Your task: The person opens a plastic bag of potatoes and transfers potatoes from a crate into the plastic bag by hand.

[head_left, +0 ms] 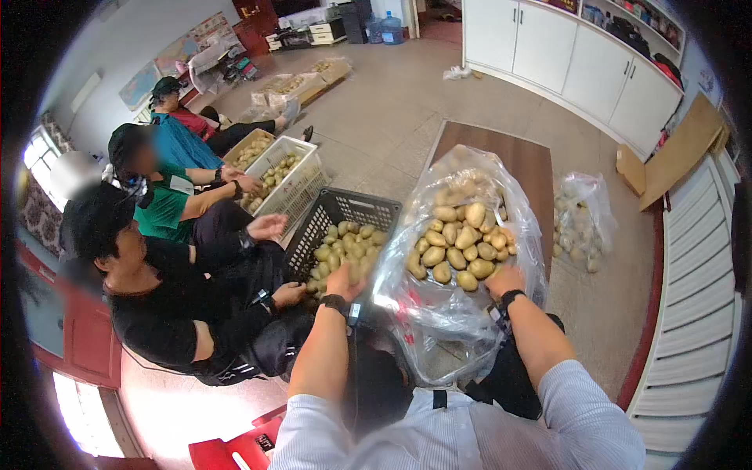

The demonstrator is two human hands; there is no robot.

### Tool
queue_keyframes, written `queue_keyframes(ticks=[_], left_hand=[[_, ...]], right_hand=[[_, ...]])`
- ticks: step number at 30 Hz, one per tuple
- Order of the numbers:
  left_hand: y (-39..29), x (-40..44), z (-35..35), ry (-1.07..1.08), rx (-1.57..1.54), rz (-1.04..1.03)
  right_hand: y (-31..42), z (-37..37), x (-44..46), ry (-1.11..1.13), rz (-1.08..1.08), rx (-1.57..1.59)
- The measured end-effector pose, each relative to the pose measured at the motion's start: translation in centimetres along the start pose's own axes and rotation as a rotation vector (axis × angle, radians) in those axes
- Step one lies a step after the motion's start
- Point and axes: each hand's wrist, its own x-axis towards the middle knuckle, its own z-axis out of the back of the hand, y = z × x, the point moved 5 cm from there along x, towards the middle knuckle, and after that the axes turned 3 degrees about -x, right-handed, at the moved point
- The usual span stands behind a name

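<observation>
My left hand is over the near side of a black plastic crate, close to the oval, greenish-yellow produce in it. Its fingers are blurred and partly hidden, so I cannot tell whether they hold a piece. My right hand is at the right edge of a clear plastic bag in front of me, with its fingers curled beside a heap of oval, yellow-brown produce. Kiwifruit or potatoes, I cannot tell which. What the right fingers grip is hidden.
Beside the crate, a person in black sits with both hands near it. Farther along, a person in green reaches into a white crate. A brown board lies behind my bag; another filled bag stands on the floor to the right.
</observation>
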Motion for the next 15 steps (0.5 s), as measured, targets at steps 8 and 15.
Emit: queue_keyframes(ticks=[8, 15], left_hand=[[0.5, 1.0, 1.2, -0.046, 0.008, -0.025], [-0.1, -0.2, 1.1, -0.108, -0.001, -0.065]], right_hand=[[0.6, -4.6, -1.1, -0.432, 0.154, -0.111], [1.2, -4.0, -2.6, -0.543, 0.288, -0.084]])
